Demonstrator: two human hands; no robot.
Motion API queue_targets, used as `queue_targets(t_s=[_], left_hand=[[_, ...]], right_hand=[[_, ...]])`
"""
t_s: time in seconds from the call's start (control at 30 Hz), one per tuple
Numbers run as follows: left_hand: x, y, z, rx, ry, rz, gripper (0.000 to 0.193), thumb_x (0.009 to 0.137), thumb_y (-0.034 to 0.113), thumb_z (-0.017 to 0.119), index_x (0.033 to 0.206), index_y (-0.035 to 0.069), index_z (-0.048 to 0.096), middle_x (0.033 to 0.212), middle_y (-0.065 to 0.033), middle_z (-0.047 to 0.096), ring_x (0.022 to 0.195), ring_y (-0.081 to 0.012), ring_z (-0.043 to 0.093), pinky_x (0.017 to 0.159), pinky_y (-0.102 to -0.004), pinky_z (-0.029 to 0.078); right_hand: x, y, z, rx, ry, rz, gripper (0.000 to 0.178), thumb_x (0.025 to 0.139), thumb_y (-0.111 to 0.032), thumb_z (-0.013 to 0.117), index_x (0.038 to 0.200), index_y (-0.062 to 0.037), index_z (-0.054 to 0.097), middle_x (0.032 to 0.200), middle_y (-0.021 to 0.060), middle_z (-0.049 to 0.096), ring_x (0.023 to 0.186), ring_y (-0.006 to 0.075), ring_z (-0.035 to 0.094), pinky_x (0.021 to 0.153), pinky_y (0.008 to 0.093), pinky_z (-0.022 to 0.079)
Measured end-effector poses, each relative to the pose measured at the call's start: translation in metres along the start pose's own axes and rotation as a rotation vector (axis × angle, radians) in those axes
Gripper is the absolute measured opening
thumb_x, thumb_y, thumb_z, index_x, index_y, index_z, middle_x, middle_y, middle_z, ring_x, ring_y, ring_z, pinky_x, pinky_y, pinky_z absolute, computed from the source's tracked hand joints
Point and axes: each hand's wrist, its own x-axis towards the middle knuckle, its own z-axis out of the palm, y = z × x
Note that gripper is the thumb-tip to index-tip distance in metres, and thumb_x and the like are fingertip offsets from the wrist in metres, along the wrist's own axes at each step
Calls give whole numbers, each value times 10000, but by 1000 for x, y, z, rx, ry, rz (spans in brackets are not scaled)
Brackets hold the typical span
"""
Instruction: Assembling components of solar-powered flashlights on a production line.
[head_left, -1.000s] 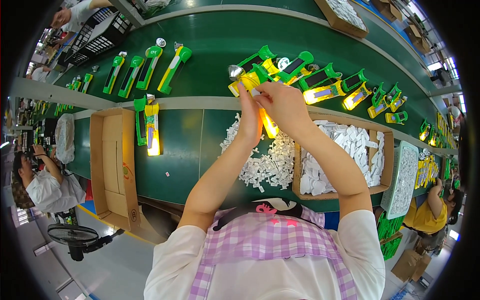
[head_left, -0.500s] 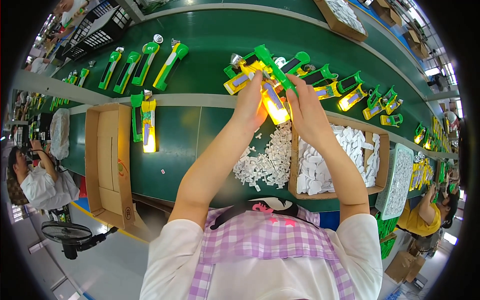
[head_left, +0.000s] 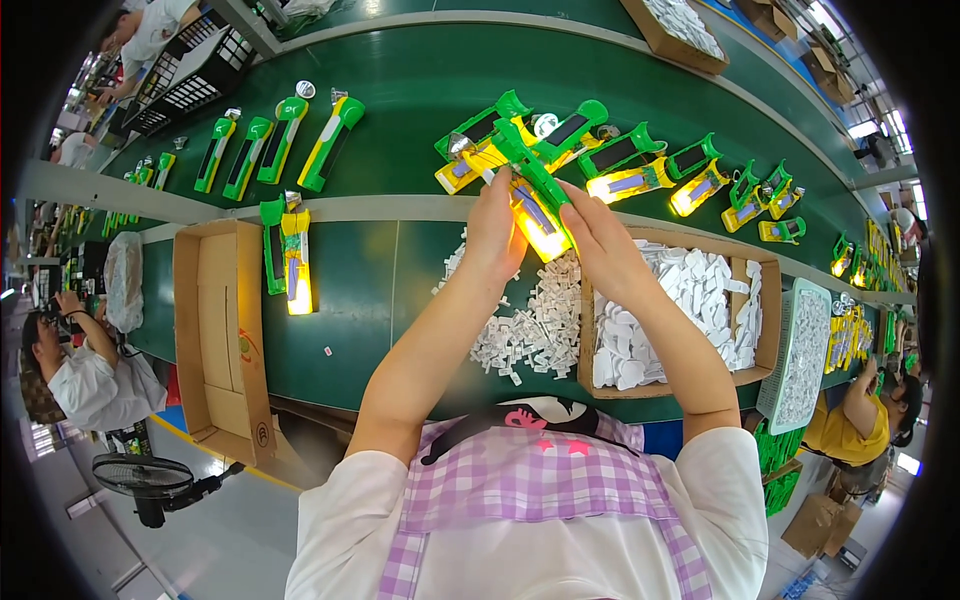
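on the long green bench [head_left: 345,270], a brown cardboard box [head_left: 769,325] was set. a glowing yellow-and-green plastic torch [head_left: 543,236] was clasped above the bench by the left hand [head_left: 493,232]; the right hand [head_left: 603,240] was laid against its green cover [head_left: 540,182], grip unclear. small white plastic parts [head_left: 535,335] were heaped nearby.

Pretty busy-looking place tbh. Long green worktop [head_left: 350,265], grey metal rail [head_left: 390,207] running along it. Pale grey floor [head_left: 240,545] with yellow stripe [head_left: 178,432], black fan [head_left: 143,475] lower left. Bright window-like patches [head_left: 898,126] upper right, kinda washed out.
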Motion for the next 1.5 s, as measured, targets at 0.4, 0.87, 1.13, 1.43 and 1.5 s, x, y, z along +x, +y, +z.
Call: queue_targets(t_s=[0.4, 0.87, 1.13, 1.43, 1.5], left_hand=[[7, 18, 7, 178, -2, 41, 268, 985, 230, 431, 1159, 43, 514, 1059, -95, 581, 961, -184, 587, 834, -352, 503], [-7, 6, -8, -65, -75, 65, 329, 974, 316, 435, 1179, 63, 479, 1062, -43, 575, 991, -170, 554, 892, -338, 447], [-11, 5, -10, 322, 15, 208, 287, 935, 118, 557, 1183, 28, 445, 1099, -75, 543, 1018, -156, 550, 881, -310, 459], [-3, 42, -47, 449, 13, 102, 434, 911, 255, 630, 1230, 69, 403, 1005, -73, 569, 854, -158, 615, 704, -337, 549], [-4, 46, -50, 561, 65, 156, 482, 891, 292, 653, 1218, 84, 368, 1001, -79, 568, 826, -158, 623, 611, -342, 559]], right_hand=[[13, -12, -3, 10, -122, 55, 534, 895, -323, 614, 1360, -95, 481, 1050, 131, 606, 864, 188, 608, 755, 304, 494], [11, -10, 7, -173, -112, 15, 519, 848, -245, 669, 1331, -132, 520, 1024, 133, 610, 835, 209, 619, 743, 312, 503], [-1, -5, 23, -503, -241, -149, 755, 828, -271, 688, 1455, -106, 301, 1046, 163, 604, 871, 278, 623, 746, 340, 499], [22, 35, 55, -592, -363, -456, 283, 788, -193, 666, 1036, -66, 618, 908, 109, 633, 826, 293, 640, 725, 371, 516], [24, 35, 69, -630, -265, -519, 98, 765, -178, 671, 774, -98, 615, 832, 78, 610, 788, 258, 633, 700, 355, 517]])
